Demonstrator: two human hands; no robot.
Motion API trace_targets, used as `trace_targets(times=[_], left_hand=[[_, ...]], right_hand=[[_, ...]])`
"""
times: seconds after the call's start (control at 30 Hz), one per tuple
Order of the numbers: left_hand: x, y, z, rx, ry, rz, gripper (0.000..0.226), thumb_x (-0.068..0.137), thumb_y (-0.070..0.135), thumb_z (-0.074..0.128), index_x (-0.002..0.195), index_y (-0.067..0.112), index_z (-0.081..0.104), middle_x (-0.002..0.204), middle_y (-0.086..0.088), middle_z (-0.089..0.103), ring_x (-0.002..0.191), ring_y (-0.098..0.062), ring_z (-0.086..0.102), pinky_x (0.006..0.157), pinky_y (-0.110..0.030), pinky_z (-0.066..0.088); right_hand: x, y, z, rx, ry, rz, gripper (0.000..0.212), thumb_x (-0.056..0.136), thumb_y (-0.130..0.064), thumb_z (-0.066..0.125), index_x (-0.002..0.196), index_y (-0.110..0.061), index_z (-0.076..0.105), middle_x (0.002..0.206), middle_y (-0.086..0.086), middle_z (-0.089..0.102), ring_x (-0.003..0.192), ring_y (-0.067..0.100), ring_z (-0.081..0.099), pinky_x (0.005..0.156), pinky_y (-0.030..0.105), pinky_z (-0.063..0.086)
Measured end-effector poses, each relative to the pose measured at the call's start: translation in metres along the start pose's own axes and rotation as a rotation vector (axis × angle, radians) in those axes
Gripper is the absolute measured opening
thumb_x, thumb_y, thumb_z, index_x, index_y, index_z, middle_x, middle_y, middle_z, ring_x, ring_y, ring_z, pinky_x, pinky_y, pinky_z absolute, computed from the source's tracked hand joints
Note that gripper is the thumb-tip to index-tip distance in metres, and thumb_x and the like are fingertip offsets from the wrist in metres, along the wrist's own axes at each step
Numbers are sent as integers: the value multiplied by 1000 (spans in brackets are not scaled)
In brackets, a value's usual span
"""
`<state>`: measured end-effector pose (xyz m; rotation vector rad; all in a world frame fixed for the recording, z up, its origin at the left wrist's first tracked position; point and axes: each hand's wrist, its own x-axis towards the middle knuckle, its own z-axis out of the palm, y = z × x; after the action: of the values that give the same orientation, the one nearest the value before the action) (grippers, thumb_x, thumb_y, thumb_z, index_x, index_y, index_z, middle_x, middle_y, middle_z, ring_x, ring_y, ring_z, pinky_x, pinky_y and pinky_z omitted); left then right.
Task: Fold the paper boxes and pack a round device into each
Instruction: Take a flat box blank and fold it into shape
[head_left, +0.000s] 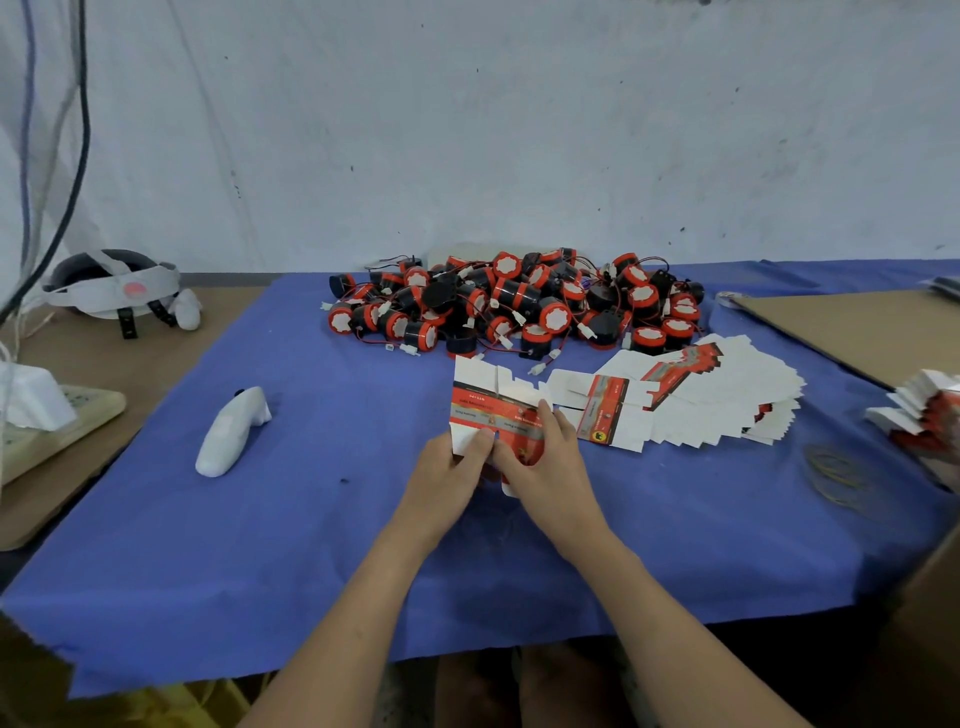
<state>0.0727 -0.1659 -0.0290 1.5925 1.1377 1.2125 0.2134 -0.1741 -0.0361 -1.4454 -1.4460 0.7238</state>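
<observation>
Centrally: one paper box blank (488, 400), thin card, white with a red printed band and notched flaps, held over the blue cloth surface (311, 545); the left hand (447, 473) has its fingers pinching the near-left edge, the right hand (550, 462) has its fingers curled on the right half. At 12 o'clock from it, a heap of round devices (519, 301): short black cylinders, red rims, white scalloped labels, thin wire leads. At 2 o'clock, a fanned stack of flat blanks (727, 395); at 9 o'clock, a smooth white moulded handle (234, 431).
</observation>
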Motion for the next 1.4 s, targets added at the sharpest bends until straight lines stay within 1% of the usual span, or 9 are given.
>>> trace_targets(times=[0.17, 0.3, 0.43, 0.53, 0.7, 0.83, 0.93, 1.17, 1.4], left_hand=[[-1, 1, 1, -10, -14, 0, 22, 104, 38, 47, 101, 30, 67, 96, 11, 74, 92, -13, 71, 75, -21, 57], [-4, 1, 0, -44, -65, 20, 52, 98, 61, 34, 92, 28, 74, 89, 3, 75, 83, -13, 70, 77, -21, 54], [-8, 0, 2, 50, -99, 62, 67, 90, 81, 22, 115, 39, 68, 97, 15, 74, 83, -8, 68, 85, -25, 52], [-9, 0, 5, 245, -120, 147, 57, 91, 79, 29, 133, 46, 50, 111, 21, 69, 91, -2, 67, 88, -32, 55], [-9, 1, 8, 497, -23, 301, 61, 90, 73, 44, 143, 44, 31, 131, 27, 39, 96, 14, 55, 71, -18, 53], [-7, 1, 8, 555, 50, 348, 74, 89, 77, 40, 149, 39, 22, 150, 20, 27, 112, 29, 31, 81, -2, 39], [-5, 1, 8, 548, 67, 332, 76, 89, 78, 37, 151, 40, 17, 154, 18, 24, 130, 11, 27, 81, 2, 28], [-6, -2, 9, 553, 164, 299, 72, 94, 71, 31, 154, 34, 17, 155, 12, 32, 139, -5, 32, 104, -31, 41], [-10, 4, 9, 612, 246, 369, 64, 97, 54, 36, 154, 33, 19, 148, 10, 44, 126, -7, 48, 84, -24, 51]], right_hand=[[1, 1, 0, 5, 24, -3, 83, 92, -53, 62, 158, -32, 18, 161, -12, 18, 119, -4, 31, 61, -2, 38], [-1, -2, -4, 164, 53, 18, 75, 87, -55, 58, 153, -32, 32, 151, -8, 36, 120, 7, 47, 83, 16, 49], [-4, -1, -9, 334, -22, 54, 60, 90, -57, 52, 143, -30, 49, 115, -16, 61, 105, 10, 60, 76, 16, 49], [0, -3, -14, 521, -173, 91, 51, 94, -49, 54, 134, -18, 59, 127, 3, 67, 118, 20, 65, 102, 36, 52], [0, -6, -26, 767, -397, 157, 53, 88, -53, 48, 127, -23, 67, 128, 16, 66, 118, 28, 65, 93, 37, 56], [1, -7, -25, 769, -437, 193, 44, 82, -58, 52, 110, -35, 77, 121, 8, 72, 112, 25, 69, 90, 36, 57], [-1, -9, -23, 761, -459, 181, 42, 79, -61, 54, 106, -39, 78, 117, 5, 73, 111, 23, 69, 87, 34, 57], [2, -5, -17, 647, -449, 146, 50, 88, -54, 49, 127, -26, 64, 123, 18, 69, 118, 32, 65, 103, 43, 52], [3, -3, -19, 618, -471, 139, 51, 96, -46, 47, 136, -15, 57, 109, 9, 72, 106, 23, 68, 97, 34, 53]])
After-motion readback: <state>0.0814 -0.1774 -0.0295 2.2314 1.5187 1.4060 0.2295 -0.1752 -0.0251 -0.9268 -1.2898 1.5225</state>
